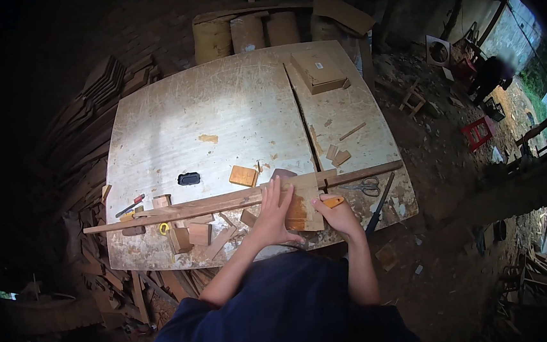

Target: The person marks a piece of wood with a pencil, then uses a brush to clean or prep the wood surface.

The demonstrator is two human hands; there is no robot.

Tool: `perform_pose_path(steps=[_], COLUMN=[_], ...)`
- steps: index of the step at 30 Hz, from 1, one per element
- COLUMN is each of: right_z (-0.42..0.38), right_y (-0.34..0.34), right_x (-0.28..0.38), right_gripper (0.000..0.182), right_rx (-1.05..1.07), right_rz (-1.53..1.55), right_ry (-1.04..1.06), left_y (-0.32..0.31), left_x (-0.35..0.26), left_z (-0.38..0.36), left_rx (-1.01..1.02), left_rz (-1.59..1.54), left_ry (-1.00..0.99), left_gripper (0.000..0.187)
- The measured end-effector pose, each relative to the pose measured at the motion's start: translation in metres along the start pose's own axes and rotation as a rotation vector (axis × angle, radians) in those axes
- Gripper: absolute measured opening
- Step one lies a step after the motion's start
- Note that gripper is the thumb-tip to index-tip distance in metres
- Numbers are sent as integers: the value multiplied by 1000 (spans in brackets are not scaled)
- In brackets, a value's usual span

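My left hand (274, 215) lies with its fingers spread on a thin wooden board (306, 206) and the long wooden strip (219, 201) that crosses the table. Orange-brown patches mark the board's surface. At the board's right edge, my right hand (339, 216) is closed around an orange-handled tool (333, 202); its tip is too small to make out. Scissors (367, 187) lie to the right of that hand, beside a long dark tool (381, 202). A small wooden block (243, 176) sits beyond my left hand.
On the worn table (208, 101) are a cardboard box (318, 72), a black tray (189, 178), wood offcuts (200, 234) and a red-handled tool (131, 205). A dark gap (302, 115) runs through the tabletop. A person (489, 77) stands far off at the upper right.
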State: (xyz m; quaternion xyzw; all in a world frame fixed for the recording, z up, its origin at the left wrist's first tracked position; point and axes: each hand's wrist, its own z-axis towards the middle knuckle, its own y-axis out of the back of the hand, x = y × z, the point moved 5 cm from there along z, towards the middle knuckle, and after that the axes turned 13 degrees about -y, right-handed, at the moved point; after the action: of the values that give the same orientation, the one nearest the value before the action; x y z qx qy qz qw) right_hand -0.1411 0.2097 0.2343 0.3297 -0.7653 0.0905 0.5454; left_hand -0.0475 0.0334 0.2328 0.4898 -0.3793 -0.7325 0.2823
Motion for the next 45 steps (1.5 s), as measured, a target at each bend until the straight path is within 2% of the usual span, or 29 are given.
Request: perform_pose_path(steps=[4,7,10,13,16,19,22,23,25,26,29,32,35,38,39,41,45], right_z=[1,5,5,-4,-11,1,14,13,3,6,22,14,20,35,36,31,33], right_y=[-4,-4,-7,7,5,-6,-5,-10,-22,-18,-14,-32,-16,-15,-25,-19,-11], right_x=[-2,-7,-4,16,28,23,27,30,33,35,33,23,29,22,11,18,14], right_gripper=[40,33,29,33,33,32,34,35,36,36,33,35,33,32,33,33,32], right_rx=[109,155,137,98,186,294,53,160,363,292,79,311,92,112,236,208,165], right_rz=[-110,-163,132,301,384,380,503,446,338,405,636,400,525,597,503,552,554], right_ry=[-48,-44,52,26,139,97,122,110,80,106,175,24,139,161,29,26,26], left_y=[2,5,6,-2,-53,-76,-66,-71,-56,-51,-69,-48,-78,-85,-78,-61,-77], left_x=[-1,-1,3,25,76,82,65,67,60,59,65,49,71,73,70,56,71], left_z=[2,2,0,-7,-27,-40,-27,-28,-33,-34,-30,-19,-30,-28,-22,-18,-28], left_rx=[19,41,-13,-241,-309,-269,-197,-213,-224,-224,19,-150,-40,-73,-126,-213,-56], left_rz=[-31,-37,-201,-477,-1082,-1451,-1762,-1865,-1727,-1655,-2000,-1913,-1932,-1827,-1815,-1795,-1853], left_ry=[-84,-91,-14,-3,214,456,362,359,503,570,314,347,445,521,519,527,473], left_gripper=[149,148,145,134,126,127,129,126,128,128,127,126,124,121,123,126,124])
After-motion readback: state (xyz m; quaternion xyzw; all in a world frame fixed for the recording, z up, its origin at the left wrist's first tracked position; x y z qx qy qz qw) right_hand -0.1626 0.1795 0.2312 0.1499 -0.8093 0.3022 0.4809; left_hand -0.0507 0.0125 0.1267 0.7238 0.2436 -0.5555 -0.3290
